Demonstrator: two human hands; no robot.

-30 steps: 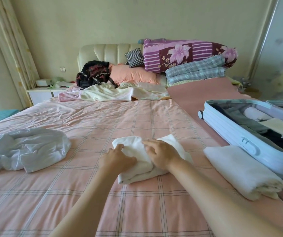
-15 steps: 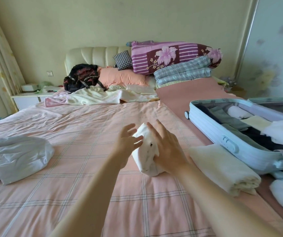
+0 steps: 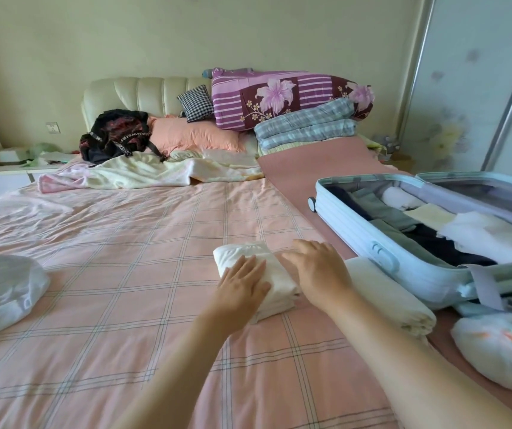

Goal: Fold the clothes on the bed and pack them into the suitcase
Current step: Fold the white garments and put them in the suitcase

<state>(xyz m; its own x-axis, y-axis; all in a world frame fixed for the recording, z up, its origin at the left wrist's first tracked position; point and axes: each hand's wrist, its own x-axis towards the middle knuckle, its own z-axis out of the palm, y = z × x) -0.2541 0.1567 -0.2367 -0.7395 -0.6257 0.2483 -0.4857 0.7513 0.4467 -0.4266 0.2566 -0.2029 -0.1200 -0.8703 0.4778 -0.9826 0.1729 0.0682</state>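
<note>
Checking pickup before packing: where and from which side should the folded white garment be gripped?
By its two long sides: left hand from the left, right hand from the right, scooping underneath. The folded white garment lies flat, layer edges stacked at its near end; clamping all layers should keep the fold.

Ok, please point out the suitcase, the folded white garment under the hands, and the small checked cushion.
suitcase (image 3: 353, 230), head view, on its pale blue front wall.
white garment (image 3: 239, 250), head view, on its far bare end.
checked cushion (image 3: 195, 103), head view, on its middle.
</note>
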